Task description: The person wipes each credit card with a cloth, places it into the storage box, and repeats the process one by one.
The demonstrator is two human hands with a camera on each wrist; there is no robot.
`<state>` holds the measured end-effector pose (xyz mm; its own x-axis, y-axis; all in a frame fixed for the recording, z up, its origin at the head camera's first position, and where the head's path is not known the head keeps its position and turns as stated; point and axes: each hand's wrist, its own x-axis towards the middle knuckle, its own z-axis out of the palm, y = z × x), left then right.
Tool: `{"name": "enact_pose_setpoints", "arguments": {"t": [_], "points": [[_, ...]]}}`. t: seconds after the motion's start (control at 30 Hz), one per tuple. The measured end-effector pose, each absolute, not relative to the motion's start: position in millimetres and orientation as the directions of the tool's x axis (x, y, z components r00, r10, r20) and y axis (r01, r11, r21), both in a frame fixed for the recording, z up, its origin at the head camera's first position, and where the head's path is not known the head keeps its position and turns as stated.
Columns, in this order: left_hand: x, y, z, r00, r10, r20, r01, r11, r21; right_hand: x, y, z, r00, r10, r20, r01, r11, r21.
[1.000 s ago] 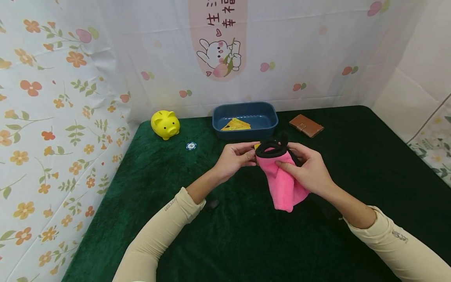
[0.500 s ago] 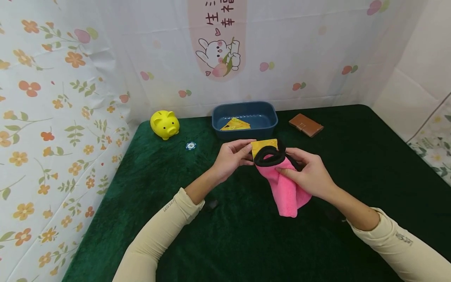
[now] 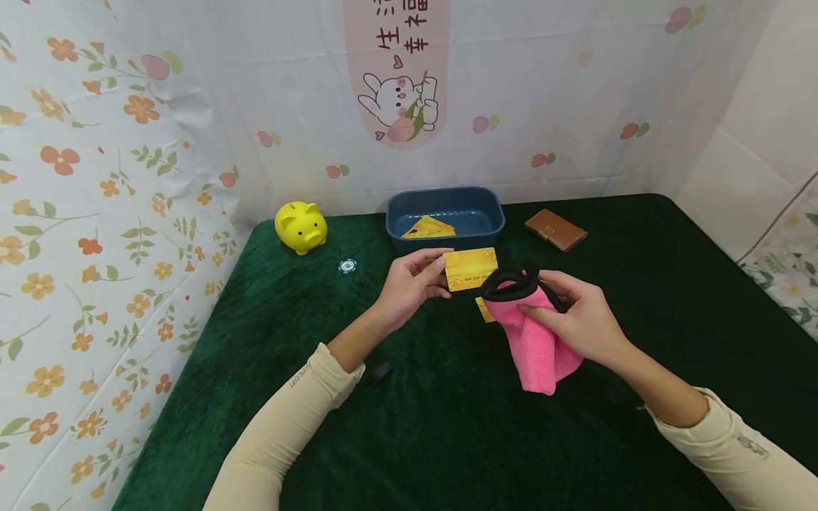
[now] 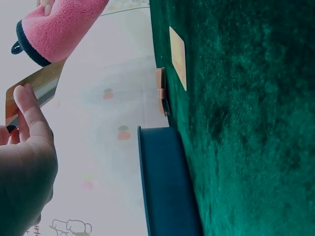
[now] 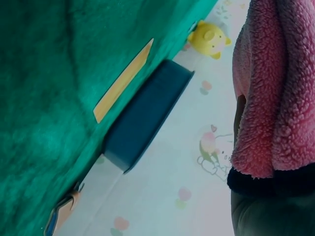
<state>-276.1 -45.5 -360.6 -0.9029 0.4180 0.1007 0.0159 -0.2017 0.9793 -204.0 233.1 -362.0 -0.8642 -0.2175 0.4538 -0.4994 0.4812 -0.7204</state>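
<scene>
My left hand [image 3: 409, 287] pinches a gold bank card [image 3: 471, 270] by its left edge, thumb in front; the card faces the head camera with a row of digits showing. My right hand [image 3: 584, 316] grips a bunched pink fleece cloth [image 3: 537, 344] with black edging and a black loop. The cloth's trim sits right by the card's lower right corner, and its free end hangs down. A second gold card [image 4: 178, 59] lies on the green table behind the cloth, partly hidden in the head view.
A blue bin [image 3: 444, 245] at the back holds several gold cards [image 3: 429, 227]. A brown wallet [image 3: 555, 229] lies right of it. To the left are a yellow piggy bank [image 3: 300, 227] and a blue-and-white poker chip [image 3: 347, 265]. Patterned curtains [image 3: 307, 106] surround the green-covered table [image 3: 409, 440].
The card in my left hand has come out from behind the cloth. My right hand has moved right with the cloth, and the card on the table has come into view.
</scene>
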Motion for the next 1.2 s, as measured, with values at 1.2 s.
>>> {"name": "enact_pose_setpoints", "arguments": {"t": [1.2], "points": [[-283, -57, -367, -0.883, 0.44, 0.16, 0.13, -0.099, 0.987, -207, 252, -362, -0.889, -0.134, 0.437, -0.44, 0.511, -0.738]]}}
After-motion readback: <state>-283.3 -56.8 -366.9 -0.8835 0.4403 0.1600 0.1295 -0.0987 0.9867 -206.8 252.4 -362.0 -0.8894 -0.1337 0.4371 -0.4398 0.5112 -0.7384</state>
